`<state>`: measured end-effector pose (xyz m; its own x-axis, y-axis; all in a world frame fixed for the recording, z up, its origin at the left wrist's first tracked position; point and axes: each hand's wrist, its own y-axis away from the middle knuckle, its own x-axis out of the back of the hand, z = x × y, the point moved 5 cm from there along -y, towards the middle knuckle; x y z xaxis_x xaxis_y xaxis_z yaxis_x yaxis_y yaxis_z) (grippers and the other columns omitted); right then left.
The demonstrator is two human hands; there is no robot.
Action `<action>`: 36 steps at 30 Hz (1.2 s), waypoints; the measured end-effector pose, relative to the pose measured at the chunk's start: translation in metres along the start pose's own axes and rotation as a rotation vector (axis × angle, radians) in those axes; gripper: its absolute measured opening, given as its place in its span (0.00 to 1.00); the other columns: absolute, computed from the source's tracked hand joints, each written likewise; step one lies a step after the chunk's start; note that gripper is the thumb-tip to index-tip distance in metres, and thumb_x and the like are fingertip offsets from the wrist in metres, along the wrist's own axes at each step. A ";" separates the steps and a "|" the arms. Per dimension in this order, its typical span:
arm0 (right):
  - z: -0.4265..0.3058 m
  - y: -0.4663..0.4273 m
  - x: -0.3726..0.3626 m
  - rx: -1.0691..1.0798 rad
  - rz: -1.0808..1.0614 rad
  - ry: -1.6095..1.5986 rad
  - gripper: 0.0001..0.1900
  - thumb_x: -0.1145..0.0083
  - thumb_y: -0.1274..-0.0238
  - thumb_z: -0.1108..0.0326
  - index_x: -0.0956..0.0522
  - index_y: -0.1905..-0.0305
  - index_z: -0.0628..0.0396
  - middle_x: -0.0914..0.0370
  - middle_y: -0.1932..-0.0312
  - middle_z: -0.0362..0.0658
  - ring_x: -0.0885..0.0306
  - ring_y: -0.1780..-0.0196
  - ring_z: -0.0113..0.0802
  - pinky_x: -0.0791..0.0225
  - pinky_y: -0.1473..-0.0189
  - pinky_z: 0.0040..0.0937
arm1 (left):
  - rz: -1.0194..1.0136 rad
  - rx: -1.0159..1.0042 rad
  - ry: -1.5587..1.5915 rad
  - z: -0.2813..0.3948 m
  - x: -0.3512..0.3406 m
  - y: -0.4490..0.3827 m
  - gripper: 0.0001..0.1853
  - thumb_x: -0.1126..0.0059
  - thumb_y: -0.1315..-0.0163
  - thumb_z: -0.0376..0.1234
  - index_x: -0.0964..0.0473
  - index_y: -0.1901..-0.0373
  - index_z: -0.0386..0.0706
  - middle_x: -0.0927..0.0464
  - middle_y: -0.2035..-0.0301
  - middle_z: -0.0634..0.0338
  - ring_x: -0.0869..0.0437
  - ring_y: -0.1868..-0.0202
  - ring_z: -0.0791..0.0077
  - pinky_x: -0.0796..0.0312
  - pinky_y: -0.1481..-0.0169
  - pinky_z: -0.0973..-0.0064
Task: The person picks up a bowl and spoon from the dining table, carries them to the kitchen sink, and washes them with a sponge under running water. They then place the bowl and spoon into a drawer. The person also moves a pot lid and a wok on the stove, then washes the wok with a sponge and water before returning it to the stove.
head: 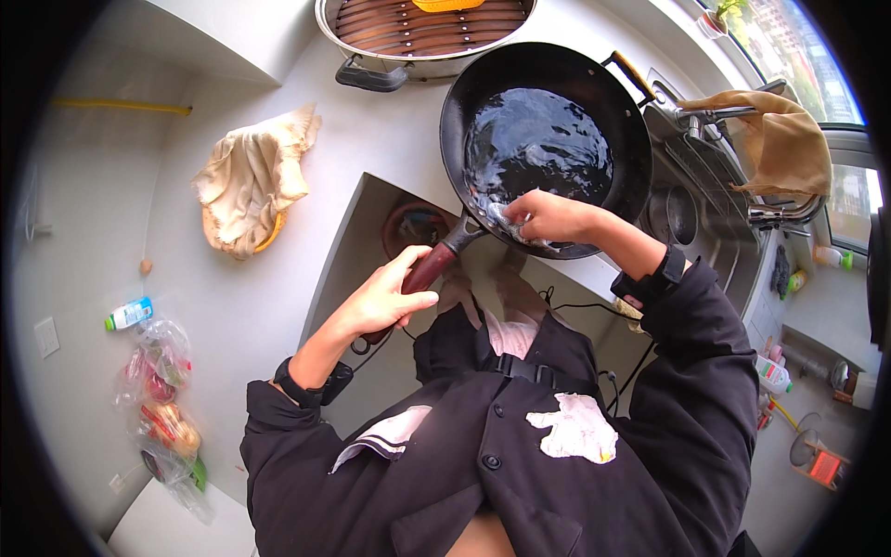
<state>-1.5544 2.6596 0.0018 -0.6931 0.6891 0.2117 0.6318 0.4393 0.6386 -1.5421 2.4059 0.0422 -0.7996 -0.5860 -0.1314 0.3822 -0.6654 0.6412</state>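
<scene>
A black wok (543,66) with water in it rests at the counter's edge, its long handle pointing towards me. My left hand (390,289) is closed round the dark red wooden handle (429,268). Inside the wok, against the near wall, my right hand (553,217) grips a wet greyish scrubber (502,214); its exact kind is hard to tell, as the fingers cover part of it. The water (539,139) is rippled and reflects light. A second, small loop handle (632,76) stands on the wok's far right side.
A steamer pot (372,74) with a slatted rack stands beyond the wok. To the left, a cream cloth (254,174) drapes a basket. The sink (720,257) with a cloth-hung faucet (755,209) lies right. Plastic bags of food (163,390) lie at the far left.
</scene>
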 end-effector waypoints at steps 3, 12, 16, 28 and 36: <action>-0.004 0.010 0.014 -0.078 0.107 -0.236 0.22 0.46 0.56 0.80 0.21 0.50 0.66 0.22 0.65 0.45 0.24 0.60 0.32 0.31 0.55 0.27 | -0.009 -0.018 -0.011 -0.001 0.001 -0.001 0.31 0.39 0.42 0.32 0.41 0.38 0.42 0.33 0.76 0.63 0.29 0.83 0.81 0.34 0.79 0.80; -0.024 -0.010 -0.003 0.078 0.256 -0.131 0.24 0.50 0.46 0.75 0.28 0.40 0.65 0.27 0.45 0.51 0.24 0.50 0.38 0.32 0.47 0.31 | -0.028 -0.004 0.007 -0.003 -0.004 -0.002 0.30 0.39 0.41 0.33 0.41 0.39 0.42 0.33 0.75 0.64 0.29 0.83 0.82 0.34 0.79 0.81; 0.003 0.003 -0.007 0.019 0.104 0.138 0.27 0.49 0.42 0.72 0.33 0.35 0.59 0.36 0.39 0.51 0.31 0.41 0.43 0.37 0.41 0.35 | -0.019 0.008 0.024 -0.004 -0.004 -0.002 0.31 0.39 0.41 0.32 0.42 0.38 0.42 0.32 0.75 0.64 0.29 0.83 0.82 0.35 0.80 0.81; 0.062 0.074 0.056 -0.328 0.069 0.902 0.22 0.47 0.53 0.75 0.24 0.51 0.40 0.31 0.48 0.38 0.36 0.38 0.41 0.51 0.39 0.65 | -0.012 0.008 0.061 -0.003 -0.004 0.001 0.31 0.38 0.40 0.32 0.42 0.38 0.41 0.32 0.76 0.64 0.29 0.83 0.81 0.35 0.80 0.80; 0.060 0.062 0.130 -0.286 0.396 1.384 0.11 0.45 0.54 0.74 0.22 0.63 0.49 0.29 0.60 0.38 0.34 0.42 0.38 0.63 0.29 0.62 | -0.024 -0.013 0.059 -0.004 -0.004 0.001 0.30 0.38 0.40 0.34 0.41 0.39 0.41 0.32 0.76 0.64 0.28 0.83 0.81 0.34 0.79 0.80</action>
<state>-1.5843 2.8108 0.0238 -0.3715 -0.4277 0.8240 0.8812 0.1170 0.4580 -1.5367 2.4059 0.0402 -0.7802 -0.5955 -0.1916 0.3693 -0.6857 0.6273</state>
